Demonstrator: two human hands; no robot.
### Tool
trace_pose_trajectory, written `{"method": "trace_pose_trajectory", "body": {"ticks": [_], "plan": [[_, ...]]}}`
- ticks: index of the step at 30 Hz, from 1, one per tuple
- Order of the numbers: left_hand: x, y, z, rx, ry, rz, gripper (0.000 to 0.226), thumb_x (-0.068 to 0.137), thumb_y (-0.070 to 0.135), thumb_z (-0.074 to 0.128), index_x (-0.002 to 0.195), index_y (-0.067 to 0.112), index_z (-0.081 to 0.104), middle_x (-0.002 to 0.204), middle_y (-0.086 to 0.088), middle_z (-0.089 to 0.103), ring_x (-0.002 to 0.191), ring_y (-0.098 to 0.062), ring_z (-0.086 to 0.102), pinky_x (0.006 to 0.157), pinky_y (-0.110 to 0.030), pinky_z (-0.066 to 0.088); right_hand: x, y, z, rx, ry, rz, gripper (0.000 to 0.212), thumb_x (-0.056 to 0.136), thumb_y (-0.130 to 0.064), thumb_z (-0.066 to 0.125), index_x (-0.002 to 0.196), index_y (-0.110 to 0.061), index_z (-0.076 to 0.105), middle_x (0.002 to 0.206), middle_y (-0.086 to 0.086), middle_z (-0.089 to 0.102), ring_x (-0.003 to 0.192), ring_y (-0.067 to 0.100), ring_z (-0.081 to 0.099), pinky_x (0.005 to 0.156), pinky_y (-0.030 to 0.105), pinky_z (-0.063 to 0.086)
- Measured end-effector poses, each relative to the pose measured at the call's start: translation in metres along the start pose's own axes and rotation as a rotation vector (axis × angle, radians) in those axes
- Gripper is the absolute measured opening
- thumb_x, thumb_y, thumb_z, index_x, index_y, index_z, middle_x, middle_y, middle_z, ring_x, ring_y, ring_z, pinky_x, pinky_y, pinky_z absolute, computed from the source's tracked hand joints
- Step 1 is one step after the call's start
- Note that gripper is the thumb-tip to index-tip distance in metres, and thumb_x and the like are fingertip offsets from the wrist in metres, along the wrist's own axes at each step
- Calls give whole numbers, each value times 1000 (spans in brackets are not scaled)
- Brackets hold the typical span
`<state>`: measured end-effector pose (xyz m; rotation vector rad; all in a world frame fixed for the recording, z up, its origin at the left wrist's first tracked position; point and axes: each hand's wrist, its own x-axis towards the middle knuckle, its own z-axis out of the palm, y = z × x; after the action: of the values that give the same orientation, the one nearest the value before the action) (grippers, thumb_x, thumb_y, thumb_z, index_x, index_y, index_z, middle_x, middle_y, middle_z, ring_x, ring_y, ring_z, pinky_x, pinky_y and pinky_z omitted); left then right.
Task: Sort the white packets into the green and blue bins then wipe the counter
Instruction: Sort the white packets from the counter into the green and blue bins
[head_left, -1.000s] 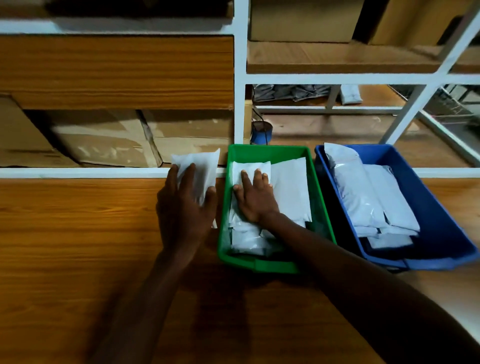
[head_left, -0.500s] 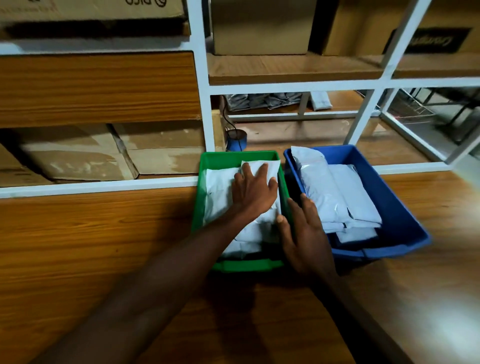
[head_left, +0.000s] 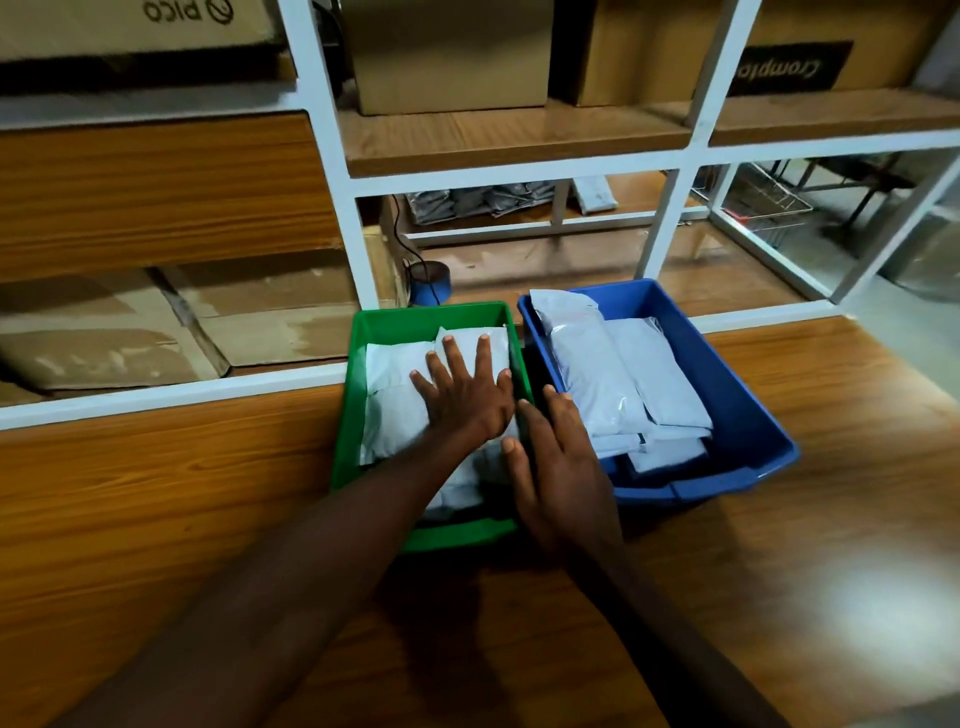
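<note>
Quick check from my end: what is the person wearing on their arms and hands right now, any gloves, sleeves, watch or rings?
Nothing shows: the left hand and right hand are bare, with no gloves, rings or watch visible. Both forearms are uncovered as far as the frame's bottom edge, so no sleeve can be seen.

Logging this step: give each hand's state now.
Left hand: open, pressing flat on white packets in green bin.
Right hand: open, holding nothing.
</note>
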<state>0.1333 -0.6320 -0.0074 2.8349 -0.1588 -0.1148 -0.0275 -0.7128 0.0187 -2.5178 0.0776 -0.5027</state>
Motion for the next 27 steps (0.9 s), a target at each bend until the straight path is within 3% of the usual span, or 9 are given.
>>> {"method": "trace_pose_trajectory", "body": {"ticks": [3,6,11,14,16,18,20,24,27], "plan": [[-4,3,-12,-45,87,-13,64,98,59,22,156,34,11,165,-15,-2,150,-41,-1,117,-60,-2,9,10,-25,22,64,37,55,101,-50,34,146,-21,45,161,9,32,150,24,25,117,41,29],[-32,23,-25,-225,240,94,60,103,47,32,156,20,23,164,-17,13,150,-35,10,121,-48,8,25,37,-51,30,80,83,60,99,-54,32,148,-21,43,163,5,28,152,21,19,119,41,25],[-77,84,-16,-529,285,206,58,101,40,42,149,7,40,156,-14,37,143,-28,36,114,-34,29,58,117,-91,-59,67,89,70,98,-61,26,150,-16,39,160,14,31,149,31,25,119,48,28],[-89,117,-6,-581,300,80,66,92,47,36,138,2,51,144,-19,49,134,-33,46,106,-34,33,77,167,-114,-80,-56,174,64,100,-59,32,146,-16,37,154,20,38,142,36,35,111,49,35],[-89,128,-1,-609,284,4,67,90,49,34,132,1,52,138,-21,52,128,-34,48,101,-33,33,85,188,-122,-2,-170,260,52,101,-54,39,132,-13,43,138,23,51,127,41,49,92,47,41],[-87,132,3,-641,261,-125,62,96,45,39,142,4,43,149,-19,43,136,-32,41,106,-29,28,90,201,-129,128,-285,344,51,101,-55,39,126,-10,44,126,26,58,114,44,56,83,44,41],[-86,127,6,-698,208,-234,56,103,36,41,153,11,31,158,-13,34,142,-27,35,109,-27,27,97,209,-130,251,-353,409,58,102,-57,36,129,-7,45,130,27,58,117,44,55,90,45,43],[-84,122,6,-993,147,-473,51,106,39,39,147,9,43,151,-14,44,136,-28,44,104,-29,34,108,218,-119,420,-384,437,67,95,-68,30,136,-20,54,140,10,57,124,34,55,106,46,42],[-78,125,10,-1076,165,-465,49,106,35,40,147,8,42,152,-13,42,138,-27,42,106,-29,32,118,253,-93,621,-393,553,61,82,-72,33,113,-30,65,131,4,64,116,27,60,108,49,43]]}}
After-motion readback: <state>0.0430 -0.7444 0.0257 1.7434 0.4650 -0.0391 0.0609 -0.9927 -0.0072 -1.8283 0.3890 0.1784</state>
